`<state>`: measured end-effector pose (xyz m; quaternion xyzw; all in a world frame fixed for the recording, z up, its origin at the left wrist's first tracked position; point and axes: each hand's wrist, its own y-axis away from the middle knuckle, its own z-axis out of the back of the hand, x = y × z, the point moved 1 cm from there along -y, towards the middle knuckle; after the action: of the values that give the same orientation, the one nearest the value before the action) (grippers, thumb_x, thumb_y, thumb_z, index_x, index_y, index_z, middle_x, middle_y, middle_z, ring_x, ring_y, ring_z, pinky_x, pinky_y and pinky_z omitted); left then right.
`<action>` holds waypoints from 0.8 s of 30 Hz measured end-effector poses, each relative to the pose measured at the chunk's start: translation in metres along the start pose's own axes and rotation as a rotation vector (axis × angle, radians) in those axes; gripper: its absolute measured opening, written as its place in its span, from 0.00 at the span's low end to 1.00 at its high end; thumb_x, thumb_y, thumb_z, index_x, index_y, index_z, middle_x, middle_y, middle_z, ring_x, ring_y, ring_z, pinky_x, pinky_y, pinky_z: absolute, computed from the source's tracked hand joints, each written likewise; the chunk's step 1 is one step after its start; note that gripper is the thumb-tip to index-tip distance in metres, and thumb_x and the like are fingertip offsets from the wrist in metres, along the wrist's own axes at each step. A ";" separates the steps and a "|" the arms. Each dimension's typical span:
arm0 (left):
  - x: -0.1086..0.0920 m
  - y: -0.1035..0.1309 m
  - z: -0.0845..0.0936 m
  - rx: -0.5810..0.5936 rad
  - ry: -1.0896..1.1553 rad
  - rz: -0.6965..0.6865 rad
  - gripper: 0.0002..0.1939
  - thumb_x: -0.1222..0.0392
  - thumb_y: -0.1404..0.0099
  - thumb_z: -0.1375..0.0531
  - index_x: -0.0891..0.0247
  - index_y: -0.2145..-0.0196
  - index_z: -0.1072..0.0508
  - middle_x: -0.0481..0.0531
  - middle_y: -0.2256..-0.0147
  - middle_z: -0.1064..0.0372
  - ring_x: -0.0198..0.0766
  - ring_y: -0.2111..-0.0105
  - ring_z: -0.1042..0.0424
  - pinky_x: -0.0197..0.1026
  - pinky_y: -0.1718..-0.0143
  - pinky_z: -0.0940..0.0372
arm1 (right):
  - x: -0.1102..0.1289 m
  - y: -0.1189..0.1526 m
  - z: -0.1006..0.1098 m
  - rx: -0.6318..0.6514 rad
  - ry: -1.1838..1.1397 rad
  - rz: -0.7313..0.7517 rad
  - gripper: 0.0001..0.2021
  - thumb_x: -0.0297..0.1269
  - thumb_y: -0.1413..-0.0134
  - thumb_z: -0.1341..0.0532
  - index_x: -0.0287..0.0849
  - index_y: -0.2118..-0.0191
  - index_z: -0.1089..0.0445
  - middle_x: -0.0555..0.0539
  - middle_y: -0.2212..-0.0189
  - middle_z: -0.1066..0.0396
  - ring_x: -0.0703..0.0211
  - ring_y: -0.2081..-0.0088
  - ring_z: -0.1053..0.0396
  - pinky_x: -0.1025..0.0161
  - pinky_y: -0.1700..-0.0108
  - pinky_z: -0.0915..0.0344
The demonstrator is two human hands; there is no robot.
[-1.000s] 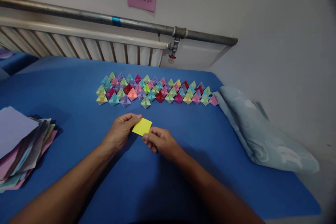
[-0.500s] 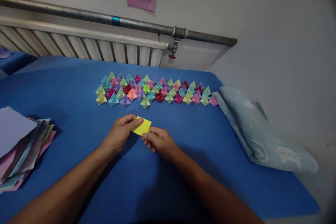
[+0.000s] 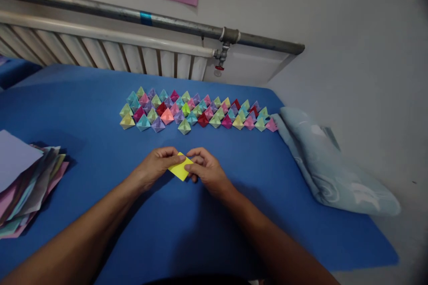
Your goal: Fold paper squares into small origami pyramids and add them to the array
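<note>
Light is dim and even, with no visible lamp or window; it reaches my work from above and slightly ahead, since my forearms cast soft, broad shadows toward me on the blue cover [image 3: 83,98]; a softer shadow lies beside the paper stack [image 3: 23,178]. No glare is present; only the metal pipe [image 3: 100,9] carries a faint sheen. The yellow paper [image 3: 179,170] between my left hand [image 3: 154,167] and right hand [image 3: 206,171] is the brightest patch and reads sharply; the folded shapes [image 3: 197,111] are crisp. The lens bends the pipe and radiator [image 3: 100,53] into curves; the corners darken, strongest at the upper right; my near forearms are slightly soft.
</note>
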<state>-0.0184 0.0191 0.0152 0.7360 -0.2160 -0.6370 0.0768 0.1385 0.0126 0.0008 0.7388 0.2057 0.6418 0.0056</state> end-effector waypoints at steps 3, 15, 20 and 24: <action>-0.001 0.000 0.000 -0.022 0.006 0.008 0.15 0.51 0.51 0.31 0.64 0.78 0.27 0.48 0.80 0.32 0.33 0.80 0.35 0.36 0.76 0.43 | -0.003 -0.001 0.002 -0.003 0.012 -0.024 0.15 0.36 0.62 0.36 0.45 0.63 0.37 0.61 0.83 0.35 0.69 0.85 0.40 0.71 0.81 0.44; 0.013 -0.010 0.005 0.053 -0.557 -0.313 0.09 0.54 0.43 0.40 0.60 0.75 0.24 0.48 0.78 0.33 0.35 0.76 0.37 0.36 0.74 0.45 | -0.003 0.010 0.006 -0.004 0.572 0.063 0.05 0.29 0.50 0.43 0.45 0.66 0.32 0.58 0.81 0.41 0.67 0.78 0.44 0.68 0.73 0.47; 0.021 -0.020 0.008 0.047 -0.912 -0.554 0.08 0.59 0.39 0.43 0.58 0.73 0.25 0.49 0.72 0.32 0.38 0.70 0.33 0.38 0.68 0.43 | 0.000 0.015 0.003 0.041 0.995 0.260 0.09 0.26 0.46 0.45 0.43 0.64 0.29 0.50 0.70 0.30 0.62 0.67 0.36 0.65 0.62 0.41; 0.024 -0.024 0.007 0.044 -1.075 -0.596 0.07 0.59 0.37 0.43 0.59 0.67 0.25 0.51 0.67 0.30 0.40 0.67 0.32 0.40 0.66 0.41 | 0.006 0.022 0.005 0.037 1.269 0.266 0.13 0.29 0.42 0.45 0.45 0.55 0.26 0.48 0.68 0.32 0.60 0.68 0.37 0.64 0.63 0.42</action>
<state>-0.0179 0.0319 -0.0175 0.3419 -0.0225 -0.9085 -0.2392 0.1505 -0.0048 0.0112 0.2349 0.0867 0.9452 -0.2094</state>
